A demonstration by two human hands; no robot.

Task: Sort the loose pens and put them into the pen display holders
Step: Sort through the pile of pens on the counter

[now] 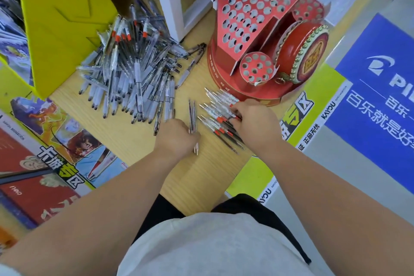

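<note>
Pinching red-banded pens [215, 110], right grip [255, 123], holder [246, 56] just beyond

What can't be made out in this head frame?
All head view.
- Left hand: its back hides the fingers, so its grip on the thin pens is unclear.
- Right hand: covers part of the red-banded pens; grip unclear.
- Red display holder: far holes blurred; contents unreadable.
- Blue sign: cut off by the right edge.
- Big pen pile: ink colours too small.
</note>
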